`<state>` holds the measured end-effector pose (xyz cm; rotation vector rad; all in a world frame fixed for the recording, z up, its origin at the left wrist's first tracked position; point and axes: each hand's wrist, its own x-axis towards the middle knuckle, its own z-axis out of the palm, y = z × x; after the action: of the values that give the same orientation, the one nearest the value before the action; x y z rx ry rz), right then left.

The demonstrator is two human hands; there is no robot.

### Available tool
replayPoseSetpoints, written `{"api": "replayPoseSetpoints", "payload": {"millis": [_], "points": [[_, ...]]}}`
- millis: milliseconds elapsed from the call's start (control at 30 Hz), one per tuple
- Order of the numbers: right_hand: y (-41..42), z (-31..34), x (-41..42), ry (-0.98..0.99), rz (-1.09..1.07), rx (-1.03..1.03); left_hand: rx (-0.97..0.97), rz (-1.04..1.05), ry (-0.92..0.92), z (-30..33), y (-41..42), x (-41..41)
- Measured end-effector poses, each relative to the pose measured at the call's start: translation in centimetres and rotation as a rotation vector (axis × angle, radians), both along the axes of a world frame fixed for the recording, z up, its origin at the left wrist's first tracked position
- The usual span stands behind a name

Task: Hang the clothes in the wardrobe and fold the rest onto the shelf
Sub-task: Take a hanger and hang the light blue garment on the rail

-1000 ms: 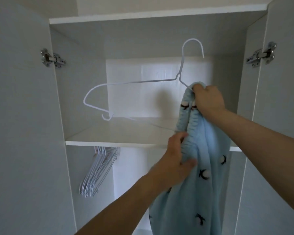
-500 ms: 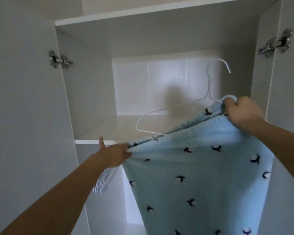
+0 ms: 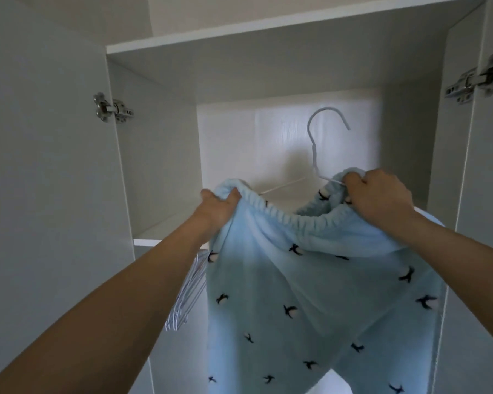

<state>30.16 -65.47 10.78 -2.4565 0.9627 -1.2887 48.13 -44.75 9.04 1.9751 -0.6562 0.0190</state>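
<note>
Stretching the waistband at frame centre, our left hand (image 3: 219, 207) and right hand (image 3: 377, 196) each clench the blue trousers (image 3: 319, 294), apparently seating them over the white hanger (image 3: 315, 155).

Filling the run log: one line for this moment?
step: fitting pants on hanger | left hand: grips waistband | right hand: grips waistband, hanger | hung: no

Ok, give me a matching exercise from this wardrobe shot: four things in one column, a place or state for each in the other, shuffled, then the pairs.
Things
1. left hand
2. right hand
3. spare hangers
4. door hinge

Places or states
A. hanging bunched below the shelf
B. grips the pyjama trousers waistband and the white hanger
C. screwed to the left door
D. grips the waistband's left end

Pairs: 1-D, 2-B, 3-A, 4-C
</note>
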Motion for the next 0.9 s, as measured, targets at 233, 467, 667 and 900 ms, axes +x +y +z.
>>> {"api": "replayPoseSetpoints", "payload": {"millis": [233, 467, 667, 900], "points": [[-0.8, 0.2, 0.1, -0.002, -0.070, 0.056, -0.252, -0.392, 0.033, 0.9, 1.3, 0.3], [-2.9, -0.4, -0.9, -0.008, -0.096, 0.138, -0.015, -0.381, -0.119, 2.8, 1.4, -0.1], [-1.1, -0.7, -1.0, -0.048, 0.001, 0.155, 0.282, -0.202, -0.338, 1.9, -0.8, -1.7], [-2.0, -3.1, -5.5, 0.277, -0.052, 0.110, 0.229, 0.024, -0.353, 0.5, -0.6, 0.7]]}}
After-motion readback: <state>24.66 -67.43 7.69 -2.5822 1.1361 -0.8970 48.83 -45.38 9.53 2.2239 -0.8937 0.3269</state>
